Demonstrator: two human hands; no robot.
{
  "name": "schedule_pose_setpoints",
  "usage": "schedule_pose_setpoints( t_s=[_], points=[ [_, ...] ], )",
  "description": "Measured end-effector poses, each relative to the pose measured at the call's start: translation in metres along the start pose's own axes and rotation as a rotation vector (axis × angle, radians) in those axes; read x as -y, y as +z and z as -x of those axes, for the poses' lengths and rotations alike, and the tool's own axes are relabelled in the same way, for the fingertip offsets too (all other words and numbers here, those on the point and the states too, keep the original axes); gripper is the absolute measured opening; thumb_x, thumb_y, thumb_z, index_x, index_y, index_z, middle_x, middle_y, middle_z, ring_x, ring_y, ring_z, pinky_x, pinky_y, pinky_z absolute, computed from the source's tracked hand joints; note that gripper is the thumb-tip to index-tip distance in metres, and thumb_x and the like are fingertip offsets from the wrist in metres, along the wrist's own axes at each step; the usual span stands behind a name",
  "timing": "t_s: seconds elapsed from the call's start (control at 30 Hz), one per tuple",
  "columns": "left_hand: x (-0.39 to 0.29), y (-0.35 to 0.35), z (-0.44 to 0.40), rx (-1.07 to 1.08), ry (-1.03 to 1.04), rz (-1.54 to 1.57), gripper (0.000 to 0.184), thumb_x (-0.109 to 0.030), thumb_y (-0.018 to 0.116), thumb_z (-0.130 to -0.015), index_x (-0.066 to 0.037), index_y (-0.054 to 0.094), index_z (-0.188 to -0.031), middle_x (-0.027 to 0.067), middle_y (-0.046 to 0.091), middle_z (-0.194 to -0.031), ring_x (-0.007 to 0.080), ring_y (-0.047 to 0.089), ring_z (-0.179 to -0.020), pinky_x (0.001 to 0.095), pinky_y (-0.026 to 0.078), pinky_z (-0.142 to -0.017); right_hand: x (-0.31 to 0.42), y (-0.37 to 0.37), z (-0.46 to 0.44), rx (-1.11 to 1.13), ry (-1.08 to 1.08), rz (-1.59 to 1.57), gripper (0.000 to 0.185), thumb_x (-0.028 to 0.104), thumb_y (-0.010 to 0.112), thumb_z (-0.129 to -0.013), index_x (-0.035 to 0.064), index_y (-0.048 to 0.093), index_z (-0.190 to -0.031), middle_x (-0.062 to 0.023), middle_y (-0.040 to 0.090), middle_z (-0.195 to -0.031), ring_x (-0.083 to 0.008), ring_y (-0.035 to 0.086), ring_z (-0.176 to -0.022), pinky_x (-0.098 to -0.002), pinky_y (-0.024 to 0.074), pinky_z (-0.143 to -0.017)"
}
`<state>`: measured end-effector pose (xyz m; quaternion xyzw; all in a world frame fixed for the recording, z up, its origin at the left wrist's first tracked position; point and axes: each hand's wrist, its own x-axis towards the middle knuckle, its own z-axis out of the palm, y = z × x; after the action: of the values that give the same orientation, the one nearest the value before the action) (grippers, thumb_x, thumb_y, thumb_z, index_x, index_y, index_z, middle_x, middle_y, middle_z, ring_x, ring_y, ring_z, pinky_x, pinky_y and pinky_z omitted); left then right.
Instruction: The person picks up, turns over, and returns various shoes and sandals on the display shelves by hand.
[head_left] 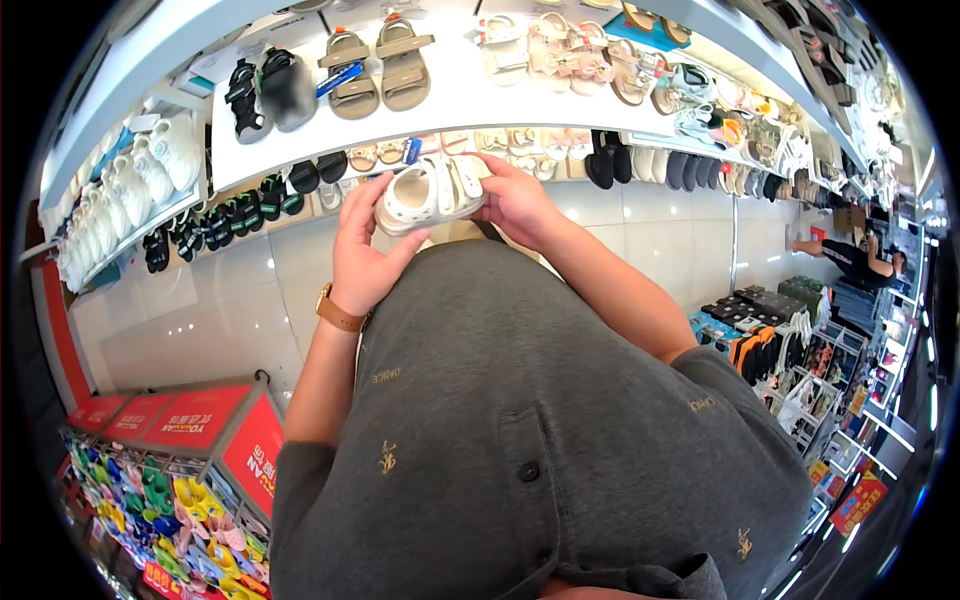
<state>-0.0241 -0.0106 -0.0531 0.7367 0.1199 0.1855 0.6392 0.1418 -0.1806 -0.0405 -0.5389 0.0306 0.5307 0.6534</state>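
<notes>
white shoe (432, 207) seems held between left grip (362, 252) and right grip (520, 202)

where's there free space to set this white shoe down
The white shelf is bare between the tan sandals and pale pair; so is the floor between red panels and lower black sandals. The shelf's right end is crowded.

The person wore a dark grey, faintly mottled shirt (450, 400) with short sleeves (738, 385), a collar (690, 582) and a stitched front placket (530, 445) that carried a round dark button (528, 471). Small yellowish figures (387, 458) and "DANCE" lettering (386, 376) dotted the fabric. A gold-coloured watch (324, 300) with a brown strap (342, 317) circled the wrist below the left hand (365, 245).
</notes>
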Motion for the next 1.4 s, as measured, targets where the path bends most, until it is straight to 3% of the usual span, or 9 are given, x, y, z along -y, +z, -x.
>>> schedule_pose_setpoints(
  t_s=[0.1,0.3,0.43,0.53,0.67,0.83,0.9,1.03,1.4],
  points=[
    [-0.006,0.016,-0.008,-0.030,-0.003,0.191,0.070,-0.005,0.077,-0.086,-0.003,0.044,-0.148,0.0100,0.051,-0.138,0.0191,0.057,-0.122,0.0333,0.050,-0.101,0.007,-0.013,0.001,0.051,-0.111,0.017,0.050,0.001,0.053,-0.099,0.0088,0.044,-0.147,-0.0080,0.063,-0.129,-0.0178,0.066,-0.109,-0.0340,0.0562,-0.090],
    [-0.015,0.030,-0.011,-0.145,-0.475,0.392,0.047,-0.009,0.059,-0.101,-0.003,0.046,-0.146,0.0071,0.060,-0.130,0.0148,0.059,-0.116,0.0291,0.050,-0.095,0.019,-0.036,0.005,0.184,-0.272,0.175,0.046,0.008,0.058,-0.101,0.0087,0.047,-0.145,-0.0067,0.066,-0.124,-0.0155,0.066,-0.108,-0.0325,0.0562,-0.090],
    [-0.022,0.037,-0.015,-0.177,-0.348,0.291,0.043,-0.007,0.062,-0.100,-0.002,0.051,-0.141,0.0070,0.062,-0.127,0.0136,0.060,-0.113,0.0283,0.048,-0.097,0.032,-0.047,0.008,0.081,-0.279,0.299,0.035,0.016,0.061,-0.103,0.0046,0.061,-0.136,-0.0062,0.069,-0.118,-0.0120,0.067,-0.096,-0.0279,0.0562,-0.084],
    [-0.023,0.044,-0.014,-0.186,-0.303,0.328,0.044,-0.005,0.063,-0.098,-0.001,0.052,-0.141,0.0072,0.063,-0.126,0.0137,0.059,-0.115,0.0289,0.048,-0.099,0.038,-0.070,0.003,0.240,-0.187,0.529,0.035,0.016,0.062,-0.102,0.0018,0.061,-0.134,-0.0063,0.071,-0.111,-0.0125,0.068,-0.093,-0.0286,0.0572,-0.080],
    [-0.036,0.060,-0.013,-0.186,-0.223,0.265,0.051,-0.003,0.062,-0.098,-0.002,0.045,-0.147,0.0100,0.057,-0.136,0.0154,0.060,-0.115,0.0296,0.047,-0.101,0.038,-0.091,-0.001,0.378,-0.082,0.523,0.032,0.012,0.062,-0.101,-0.0018,0.061,-0.130,-0.0093,0.072,-0.109,-0.0158,0.069,-0.093,-0.0318,0.0593,-0.080],
    [-0.039,0.075,-0.004,-0.307,-0.334,0.522,0.053,-0.019,0.054,-0.106,-0.004,0.035,-0.152,0.0199,0.055,-0.137,0.0306,0.064,-0.116,0.0422,0.054,-0.100,0.040,-0.091,-0.006,0.216,-0.016,0.083,0.030,0.009,0.059,-0.101,-0.0026,0.058,-0.129,-0.0117,0.068,-0.119,-0.0204,0.068,-0.104,-0.0349,0.0584,-0.090],
    [-0.037,0.076,0.006,-0.299,-0.409,0.451,0.052,-0.021,0.052,-0.107,-0.004,0.034,-0.152,0.0205,0.055,-0.136,0.0296,0.064,-0.115,0.0404,0.054,-0.099,0.037,-0.090,-0.017,0.121,-0.011,-0.061,0.028,0.007,0.056,-0.102,-0.0069,0.054,-0.126,-0.0155,0.064,-0.124,-0.0239,0.064,-0.115,-0.0357,0.0561,-0.099],
    [-0.031,0.077,0.033,-0.308,-0.516,0.411,0.049,-0.021,0.051,-0.107,-0.003,0.037,-0.150,0.0201,0.058,-0.133,0.0285,0.064,-0.115,0.0383,0.054,-0.099,0.030,-0.089,-0.054,-0.028,-0.002,-0.183,0.030,0.001,0.052,-0.101,-0.0139,0.049,-0.127,-0.0215,0.060,-0.128,-0.0290,0.064,-0.115,-0.0368,0.0578,-0.099],
    [-0.026,0.048,0.079,-0.387,-0.600,0.483,0.049,-0.024,0.051,-0.107,-0.004,0.038,-0.150,0.0184,0.060,-0.131,0.0253,0.063,-0.115,0.0372,0.053,-0.100,0.047,-0.049,-0.171,-0.320,-0.175,-0.512,0.029,-0.003,0.056,-0.098,-0.0157,0.046,-0.123,-0.0231,0.053,-0.123,-0.0316,0.061,-0.110,-0.0359,0.0587,-0.101]
  ],
)
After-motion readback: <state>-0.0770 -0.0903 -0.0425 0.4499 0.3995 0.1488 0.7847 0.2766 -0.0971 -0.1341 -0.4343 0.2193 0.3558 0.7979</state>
